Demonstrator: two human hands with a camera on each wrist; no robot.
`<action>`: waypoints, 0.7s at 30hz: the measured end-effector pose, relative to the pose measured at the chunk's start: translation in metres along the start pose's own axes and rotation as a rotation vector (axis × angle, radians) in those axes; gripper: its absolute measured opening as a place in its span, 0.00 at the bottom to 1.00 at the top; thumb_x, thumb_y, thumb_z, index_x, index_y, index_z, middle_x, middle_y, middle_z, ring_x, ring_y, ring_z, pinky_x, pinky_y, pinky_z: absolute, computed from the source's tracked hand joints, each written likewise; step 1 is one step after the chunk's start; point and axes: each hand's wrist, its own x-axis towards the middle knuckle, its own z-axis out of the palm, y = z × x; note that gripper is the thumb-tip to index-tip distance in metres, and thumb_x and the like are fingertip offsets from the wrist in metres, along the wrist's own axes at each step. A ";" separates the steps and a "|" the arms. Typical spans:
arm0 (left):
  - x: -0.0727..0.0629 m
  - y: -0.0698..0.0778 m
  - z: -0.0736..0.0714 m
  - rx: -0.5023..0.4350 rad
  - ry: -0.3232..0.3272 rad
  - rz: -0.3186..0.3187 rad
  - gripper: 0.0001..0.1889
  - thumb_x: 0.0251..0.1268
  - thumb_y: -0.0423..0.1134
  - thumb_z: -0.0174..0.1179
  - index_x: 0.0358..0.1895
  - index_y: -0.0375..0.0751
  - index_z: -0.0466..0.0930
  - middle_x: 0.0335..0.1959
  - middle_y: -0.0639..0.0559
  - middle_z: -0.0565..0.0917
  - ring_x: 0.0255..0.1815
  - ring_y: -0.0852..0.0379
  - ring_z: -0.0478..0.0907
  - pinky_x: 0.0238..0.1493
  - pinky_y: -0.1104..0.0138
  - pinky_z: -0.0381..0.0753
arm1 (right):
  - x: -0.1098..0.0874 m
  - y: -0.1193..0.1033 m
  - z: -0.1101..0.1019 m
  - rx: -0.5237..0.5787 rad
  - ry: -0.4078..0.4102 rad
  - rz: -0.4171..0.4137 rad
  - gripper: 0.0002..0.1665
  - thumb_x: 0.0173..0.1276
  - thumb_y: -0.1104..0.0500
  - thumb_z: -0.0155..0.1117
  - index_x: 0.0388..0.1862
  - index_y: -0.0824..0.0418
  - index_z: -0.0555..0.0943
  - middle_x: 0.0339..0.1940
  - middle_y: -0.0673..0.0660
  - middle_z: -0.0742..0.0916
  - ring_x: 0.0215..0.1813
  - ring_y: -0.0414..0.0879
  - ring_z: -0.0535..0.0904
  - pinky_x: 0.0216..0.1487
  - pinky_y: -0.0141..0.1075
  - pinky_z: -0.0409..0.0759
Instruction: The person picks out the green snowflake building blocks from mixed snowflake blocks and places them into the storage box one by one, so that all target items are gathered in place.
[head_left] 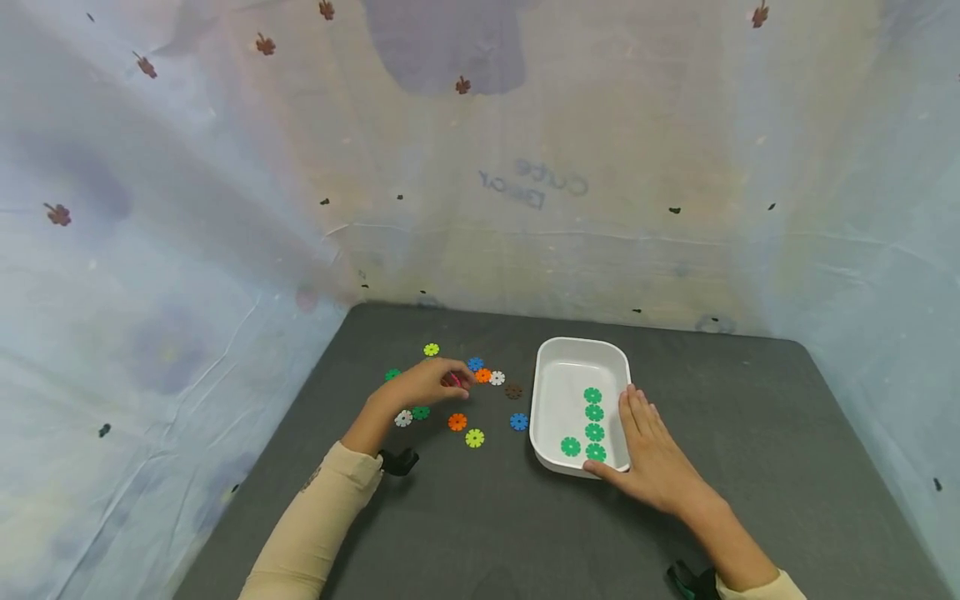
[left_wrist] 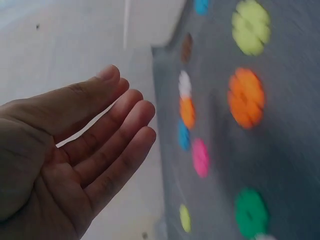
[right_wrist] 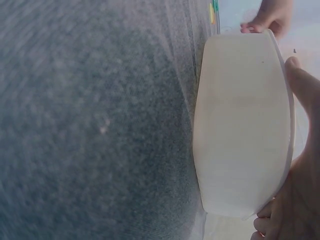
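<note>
My left hand hovers over scattered plastic snowflake discs. In the left wrist view its fingers are loosely bent, the thumb lies apart from most of them, and nothing is held. A pink disc lies on the table beyond the fingertips, partly hidden behind the hand in the head view. Orange, yellow-green and blue discs lie nearby. My right hand rests against the near right corner of a white tray, fingers straight along its side and thumb on the front rim. Several green discs lie inside.
More discs lie left of the tray: a brown disc, a white disc and a green disc among them. The dark grey table meets a hanging patterned sheet at its back edge.
</note>
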 end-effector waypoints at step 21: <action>-0.060 -0.069 0.004 0.105 0.092 -0.176 0.18 0.68 0.36 0.76 0.58 0.38 0.86 0.48 0.48 0.85 0.48 0.52 0.82 0.54 0.55 0.85 | 0.002 0.000 0.000 -0.006 -0.035 0.026 0.77 0.65 0.23 0.69 0.87 0.74 0.47 0.89 0.72 0.49 0.89 0.66 0.43 0.86 0.62 0.49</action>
